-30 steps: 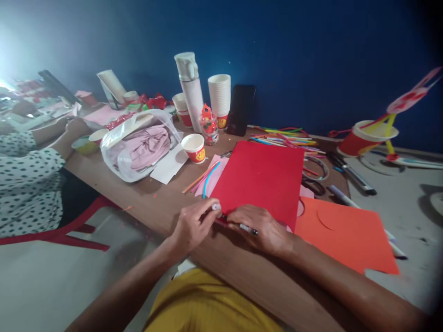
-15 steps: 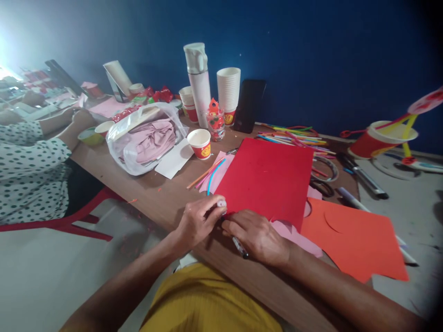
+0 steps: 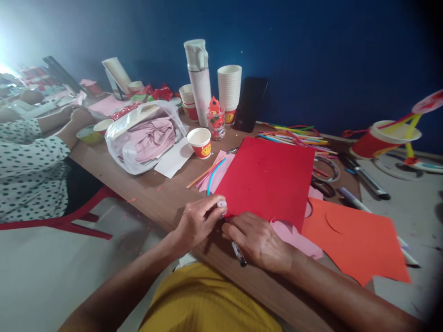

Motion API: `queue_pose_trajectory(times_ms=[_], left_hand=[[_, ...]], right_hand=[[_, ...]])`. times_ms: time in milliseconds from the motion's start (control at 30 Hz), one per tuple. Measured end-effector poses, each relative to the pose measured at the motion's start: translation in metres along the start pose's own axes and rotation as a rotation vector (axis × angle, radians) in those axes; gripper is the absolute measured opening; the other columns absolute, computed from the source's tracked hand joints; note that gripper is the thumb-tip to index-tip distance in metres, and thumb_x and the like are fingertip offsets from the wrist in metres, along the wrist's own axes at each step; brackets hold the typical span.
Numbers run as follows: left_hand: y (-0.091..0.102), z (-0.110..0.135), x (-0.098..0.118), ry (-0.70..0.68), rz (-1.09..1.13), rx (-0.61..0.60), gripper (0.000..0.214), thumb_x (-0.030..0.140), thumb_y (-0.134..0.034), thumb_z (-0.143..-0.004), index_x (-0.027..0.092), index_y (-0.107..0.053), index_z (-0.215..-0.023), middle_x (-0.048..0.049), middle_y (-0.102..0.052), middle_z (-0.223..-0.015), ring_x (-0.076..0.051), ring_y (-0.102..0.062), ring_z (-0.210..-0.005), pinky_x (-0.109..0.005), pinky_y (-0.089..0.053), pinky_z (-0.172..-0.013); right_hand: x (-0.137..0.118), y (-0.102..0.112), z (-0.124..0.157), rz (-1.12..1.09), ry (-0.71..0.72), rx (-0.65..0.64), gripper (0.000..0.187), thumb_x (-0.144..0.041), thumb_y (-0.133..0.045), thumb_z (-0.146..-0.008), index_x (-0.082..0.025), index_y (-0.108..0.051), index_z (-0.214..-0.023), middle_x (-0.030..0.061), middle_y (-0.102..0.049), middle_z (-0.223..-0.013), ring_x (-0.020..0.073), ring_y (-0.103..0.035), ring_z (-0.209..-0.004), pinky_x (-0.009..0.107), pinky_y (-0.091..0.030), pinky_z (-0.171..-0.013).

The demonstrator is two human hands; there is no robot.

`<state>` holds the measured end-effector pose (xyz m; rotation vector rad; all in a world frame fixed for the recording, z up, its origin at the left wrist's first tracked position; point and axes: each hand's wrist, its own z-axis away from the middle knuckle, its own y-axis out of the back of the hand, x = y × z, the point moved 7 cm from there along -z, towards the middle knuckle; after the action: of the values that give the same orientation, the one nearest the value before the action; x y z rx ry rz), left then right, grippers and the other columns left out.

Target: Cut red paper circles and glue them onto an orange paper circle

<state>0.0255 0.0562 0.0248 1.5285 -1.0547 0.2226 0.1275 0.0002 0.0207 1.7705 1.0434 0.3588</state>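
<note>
the left hand [image 3: 200,219] pinches a small whitish piece [image 3: 222,203] between thumb and forefinger; most of it is covered, so what it is cannot be made out. the right hand [image 3: 261,242] grasps a pen [image 3: 238,254], its middle hidden by the fingers and its dark-capped end poking out below. both things are at the table's near edge, just in front of a red sheet [image 3: 266,177] that partly covers pink paper [image 3: 294,240]. at far left, a person in a spotted sleeve [image 3: 34,150] is cut off by the frame, and glare washes out the items beyond.

the brown wooden table [image 3: 155,203] runs along a dark blue wall [image 3: 328,60]; a red chair [image 3: 83,216] is on the pale floor [image 3: 83,281].

a crumpled pink cloth [image 3: 155,138] fills the white plastic bag [image 3: 119,154]. a clear cup [image 3: 217,127] contains red bits, with an orange cutout rising from it. near it are a single paper cup [image 3: 199,138], a white flask [image 3: 200,92] and a tall stack of paper cups [image 3: 229,87]. at far right, a tilted red cup [image 3: 368,144] has yellow strips over its rim.
</note>
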Motion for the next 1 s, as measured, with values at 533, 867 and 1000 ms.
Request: queue_pose_trajectory(times_ms=[533, 867, 1000], left_hand=[[0.004, 0.003, -0.006, 0.06, 0.05, 0.07, 0.016, 0.025, -0.052, -0.083, 0.019, -0.064, -0.092, -0.0016, -0.066, -0.077, -0.011, -0.059, -0.066, -0.019, -0.046, -0.064], [0.045, -0.026, -0.042, 0.28, 0.502, 0.236, 0.028, 0.034, -0.054, -0.083, 0.016, -0.058, -0.104, 0.005, -0.05, -0.056, -0.008, -0.048, -0.051, -0.02, -0.045, -0.054], [0.039, -0.062, -0.037, 0.255, 0.501, 0.159, 0.033, 0.037, -0.05, -0.084, 0.017, -0.055, -0.109, 0.0055, -0.047, -0.055, -0.009, -0.048, -0.051, -0.02, -0.045, -0.053]], right_hand=[[0.069, 0.033, 0.048, -0.494, -0.489, 0.559, 0.021, -0.017, -0.049, -0.088, -0.024, -0.058, -0.106, 0.0057, -0.064, -0.096, 0.0173, -0.061, -0.09, 0.032, -0.049, -0.078], [0.062, 0.022, 0.048, -0.327, -0.468, 0.447, 0.026, -0.015, -0.045, -0.088, -0.021, -0.053, -0.112, 0.0105, -0.059, -0.103, 0.0197, -0.058, -0.097, 0.032, -0.05, -0.077], [0.039, 0.028, 0.038, -0.051, -0.297, 0.338, 0.024, -0.017, -0.046, -0.089, -0.02, -0.053, -0.111, 0.0111, -0.063, -0.104, 0.0216, -0.059, -0.095, 0.036, -0.047, -0.079]])
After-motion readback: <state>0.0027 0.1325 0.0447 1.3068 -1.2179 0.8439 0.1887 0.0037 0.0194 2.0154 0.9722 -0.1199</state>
